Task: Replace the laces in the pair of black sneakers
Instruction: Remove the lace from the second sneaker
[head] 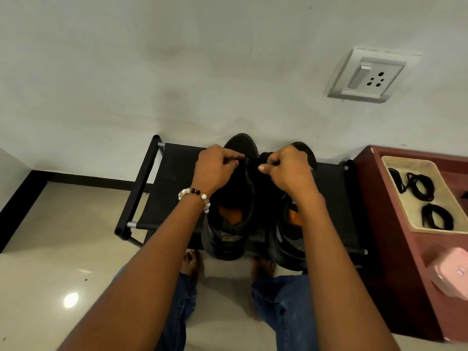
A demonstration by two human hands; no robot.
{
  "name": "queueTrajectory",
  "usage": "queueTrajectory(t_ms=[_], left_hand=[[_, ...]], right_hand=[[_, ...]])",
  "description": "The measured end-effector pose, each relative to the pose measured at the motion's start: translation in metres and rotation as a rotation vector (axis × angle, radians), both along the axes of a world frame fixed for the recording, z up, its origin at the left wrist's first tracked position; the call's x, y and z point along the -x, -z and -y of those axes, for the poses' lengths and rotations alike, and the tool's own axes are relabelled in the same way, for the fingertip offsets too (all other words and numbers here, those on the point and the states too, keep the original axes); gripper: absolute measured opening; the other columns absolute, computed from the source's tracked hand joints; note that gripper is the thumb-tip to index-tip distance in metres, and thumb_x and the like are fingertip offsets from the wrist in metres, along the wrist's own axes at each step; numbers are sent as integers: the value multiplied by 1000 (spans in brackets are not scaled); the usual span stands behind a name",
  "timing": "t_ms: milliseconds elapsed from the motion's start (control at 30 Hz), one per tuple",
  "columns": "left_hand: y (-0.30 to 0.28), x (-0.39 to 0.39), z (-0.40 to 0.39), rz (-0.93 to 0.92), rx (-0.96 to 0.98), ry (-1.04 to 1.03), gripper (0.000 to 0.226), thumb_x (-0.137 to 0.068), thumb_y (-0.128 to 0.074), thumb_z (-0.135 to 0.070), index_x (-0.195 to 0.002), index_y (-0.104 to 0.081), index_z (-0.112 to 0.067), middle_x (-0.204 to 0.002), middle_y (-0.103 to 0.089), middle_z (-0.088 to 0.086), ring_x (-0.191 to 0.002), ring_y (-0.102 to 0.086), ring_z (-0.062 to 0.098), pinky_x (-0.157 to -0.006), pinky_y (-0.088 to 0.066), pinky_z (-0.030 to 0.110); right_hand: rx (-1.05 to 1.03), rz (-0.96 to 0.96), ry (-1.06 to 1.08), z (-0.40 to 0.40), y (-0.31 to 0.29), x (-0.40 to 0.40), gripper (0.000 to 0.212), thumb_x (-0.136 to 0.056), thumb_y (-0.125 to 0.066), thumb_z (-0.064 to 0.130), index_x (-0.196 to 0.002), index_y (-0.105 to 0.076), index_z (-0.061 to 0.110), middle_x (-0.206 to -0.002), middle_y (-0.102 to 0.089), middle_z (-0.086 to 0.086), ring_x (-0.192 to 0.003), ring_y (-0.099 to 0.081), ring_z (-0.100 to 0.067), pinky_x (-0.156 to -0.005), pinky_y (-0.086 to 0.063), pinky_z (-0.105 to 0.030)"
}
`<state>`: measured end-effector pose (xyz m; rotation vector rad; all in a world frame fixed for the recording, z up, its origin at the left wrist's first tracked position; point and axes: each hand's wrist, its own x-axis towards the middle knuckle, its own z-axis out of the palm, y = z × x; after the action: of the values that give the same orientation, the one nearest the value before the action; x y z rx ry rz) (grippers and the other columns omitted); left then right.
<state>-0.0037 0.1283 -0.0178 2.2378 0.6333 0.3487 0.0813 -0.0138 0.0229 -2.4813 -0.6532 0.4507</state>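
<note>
Both hands are up over the left sneaker on the black shoe rack, its partner, the right sneaker, just beside it. Left hand pinches a black lace near the toe end, fingers curled tight; right hand pinches the same dark lace from the other side. Over on the maroon cabinet, coiled black laces lie in a beige tray.

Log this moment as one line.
left hand: pinches lace | right hand: pinches lace | sneakers: on rack | spare laces: tray
</note>
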Motion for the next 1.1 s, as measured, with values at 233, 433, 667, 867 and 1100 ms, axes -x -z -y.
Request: queueTrajectory(t_ms=[233,433,667,867,1100], left_hand=[[3,-7,-2,-40,-127,25,16,-86,-71,-28,-100,-76,-31,-74,-50,-20,-72,-56,5,-66,-47,18],[16,-12,-4,-29,-119,-1,17,-90,-65,-32,-104,-71,-23,-96,-53,-5,-85,-52,13,-71,-41,28],[21,-17,-3,15,62,-21,4,-91,-63,-25,-90,-65,-22,-94,-63,-1,-86,-59,16,-82,-51,39],[20,-15,2,102,206,-40,8,-93,-62,-17,-85,-64,-17,-74,-58,-11,-69,-53,4,-65,-42,11],[2,-6,7,303,687,-159,14,-98,-51,-12,-95,-64,-8,-93,-71,5,-85,-68,13,-72,-53,23]], right_hand=[[182,201,8,-4,4,8,30,-78,-80,29,-102,-73,14,-125,-48,-9,-120,-41,-33,-93,-42,-42],[2,207,157,7,-7,14,37,-75,-84,21,-96,-60,2,-100,-62,-12,-80,-57,-21,-68,-44,-30],[27,-67,-17,-3,7,43,47,-82,-74,44,-79,-49,4,-75,-58,-10,-69,-60,-30,-65,-54,-41],[111,-17,54,-18,35,61,35,-94,-52,13,-65,-33,11,-69,-40,-6,-59,-41,-25,-50,-30,-31],[78,58,111,-23,44,69,12,-93,-53,9,-87,-55,-1,-79,-51,-10,-78,-60,-34,-58,-40,-33]])
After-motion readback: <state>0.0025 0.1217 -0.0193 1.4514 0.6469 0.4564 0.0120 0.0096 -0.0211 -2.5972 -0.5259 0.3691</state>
